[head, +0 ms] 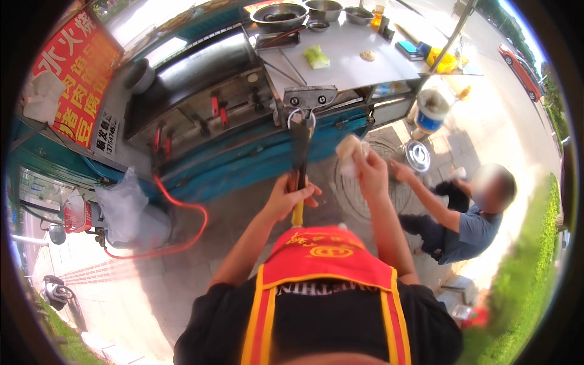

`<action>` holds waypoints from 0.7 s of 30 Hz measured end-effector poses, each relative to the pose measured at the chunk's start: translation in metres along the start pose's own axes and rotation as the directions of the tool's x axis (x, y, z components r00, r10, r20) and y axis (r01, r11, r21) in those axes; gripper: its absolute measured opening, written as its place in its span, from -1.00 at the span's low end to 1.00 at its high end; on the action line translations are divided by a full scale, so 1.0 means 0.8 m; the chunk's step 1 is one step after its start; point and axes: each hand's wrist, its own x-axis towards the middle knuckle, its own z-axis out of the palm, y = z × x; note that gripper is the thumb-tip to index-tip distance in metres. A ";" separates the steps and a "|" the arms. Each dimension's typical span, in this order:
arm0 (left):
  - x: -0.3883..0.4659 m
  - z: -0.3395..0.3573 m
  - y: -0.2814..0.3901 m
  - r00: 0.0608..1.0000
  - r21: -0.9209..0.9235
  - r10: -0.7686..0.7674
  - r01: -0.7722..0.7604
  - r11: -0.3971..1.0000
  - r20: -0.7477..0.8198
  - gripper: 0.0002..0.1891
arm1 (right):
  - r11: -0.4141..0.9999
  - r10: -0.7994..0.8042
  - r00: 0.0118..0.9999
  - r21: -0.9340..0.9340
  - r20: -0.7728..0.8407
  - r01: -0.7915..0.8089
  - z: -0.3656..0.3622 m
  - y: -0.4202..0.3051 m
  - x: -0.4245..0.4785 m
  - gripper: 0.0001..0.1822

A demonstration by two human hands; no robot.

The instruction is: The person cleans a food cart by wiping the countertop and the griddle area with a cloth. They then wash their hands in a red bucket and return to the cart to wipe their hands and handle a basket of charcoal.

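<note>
My left hand (292,196) is closed around a long, dark, flat tool (299,148), with its upper part pointing away from me. It is blurred, and I cannot tell exactly which tool it is. A yellow length (297,214) shows below that hand. My right hand (372,171) pinches a crumpled pale cloth or paper (351,153), raised to the right of the tool. Just beyond the tool's far end is a metal bracket (310,96) with two screws and a ring (301,118), in front of the steel worktop (346,75).
A dark griddle (196,68) spans the cart's left side. On the worktop are a green bag (316,56), a dough piece (367,55) and a steel bowl (279,17). A person (479,223) sits at right near a lidded pot (416,156). A red hose (200,228) crosses the ground.
</note>
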 end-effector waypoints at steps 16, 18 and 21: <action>-0.038 -0.073 0.008 0.945 0.328 -0.302 0.247 0.912 0.128 -0.80 | 0.920 0.147 0.966 -0.387 0.212 -0.055 -0.032 -0.045 0.034 -0.77; -0.041 -0.067 0.001 0.959 0.434 -0.270 0.208 0.876 0.086 -0.78 | 0.951 0.126 0.987 -0.297 0.101 -0.091 -0.032 -0.021 0.029 -0.80; -0.048 -0.063 -0.028 0.974 0.427 -0.221 0.175 0.887 0.060 -0.77 | 0.991 0.096 0.994 -0.091 -0.046 -0.100 -0.045 0.015 0.035 -0.81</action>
